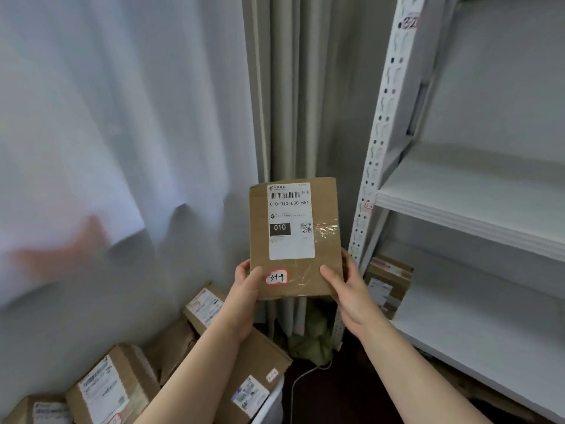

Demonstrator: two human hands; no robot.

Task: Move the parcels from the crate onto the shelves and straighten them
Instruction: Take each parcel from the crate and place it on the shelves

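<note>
Nearest the camera, at lower left, several brown cardboard parcels [110,390] lie heaped at mixed angles, labels upward, in what appears to be a crate [272,402]; only a pale rim shows, too little to be sure. Above the heap two bare forearms reach forward. The left hand [246,286] and right hand [347,289] grip one flat brown held parcel [325,209], upright in mid-air between the heap and the shelving and touching neither. Each thumb presses on the front face near a lower corner; the other fingers curl behind the box, mostly hidden. A white shipping label [292,221] with barcode and the figures "010" covers the upper front, and a small red-bordered sticker [277,277] lies just beside the left thumb. At right stands white metal shelving [458,203]. A shelved parcel [388,286] sits at the left end of the lower shelf [458,325], near the perforated upright [379,127]. On the dark floor lie a white cable [301,381] and a green bundle [312,341]. Farthest back hang a grey curtain [293,87] and a sheer white curtain [107,117].
</note>
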